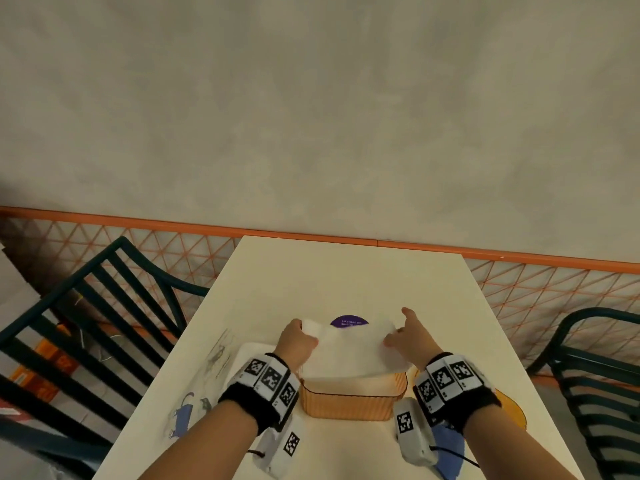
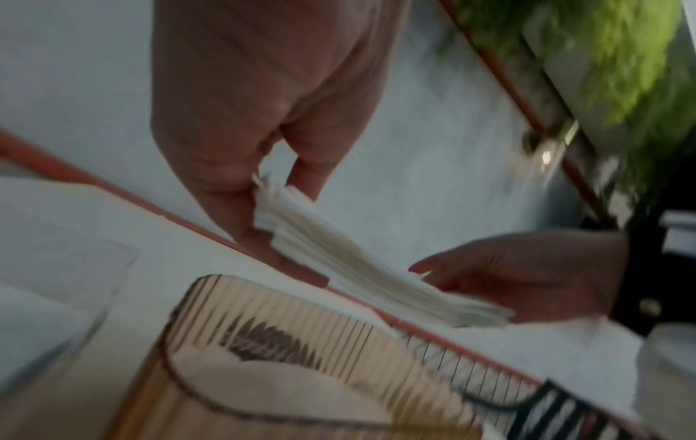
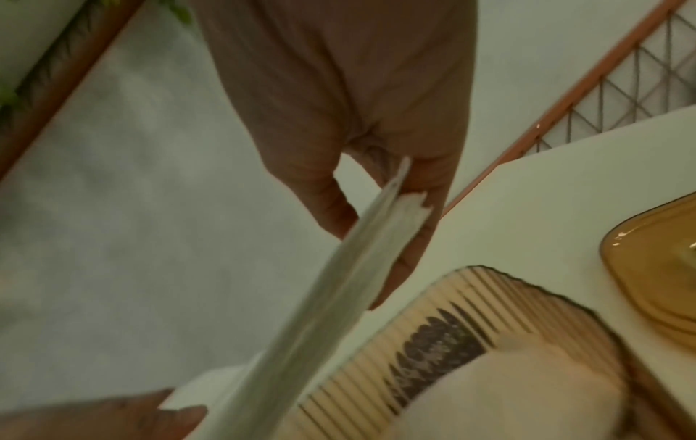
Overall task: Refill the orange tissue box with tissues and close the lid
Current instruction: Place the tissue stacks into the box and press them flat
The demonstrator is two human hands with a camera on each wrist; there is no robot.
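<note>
Right now we hold a white stack of tissues (image 1: pixel 349 348) above the open orange tissue box (image 1: pixel 351 400), which stands on the near middle of the cream table (image 1: pixel 346 278). Our left hand (image 1: pixel 298 344) pinches the stack's left end between thumb and curled fingers (image 2: pixel 226 166), and our right hand (image 1: pixel 408 341) pinches the right end the same way, its forefinger lifted clear. The stack sags a little between the two grips and shows many thin layers along its edge. The box has ribbed, see-through amber walls with a dark rim, and pale tissue already lies in its bottom. Its amber lid (image 3: pixel 655 268) rests flat on the table just to the right of the box. A purple round sticker (image 1: pixel 349 321) shows beyond the stack, and clear printed wrapping (image 1: pixel 204 386) lies to the left. Dark green slatted chairs (image 1: pixel 104 306) flank the table, and behind it runs an orange lattice rail (image 1: pixel 554 289) under a plain grey wall (image 1: pixel 311 116).
</note>
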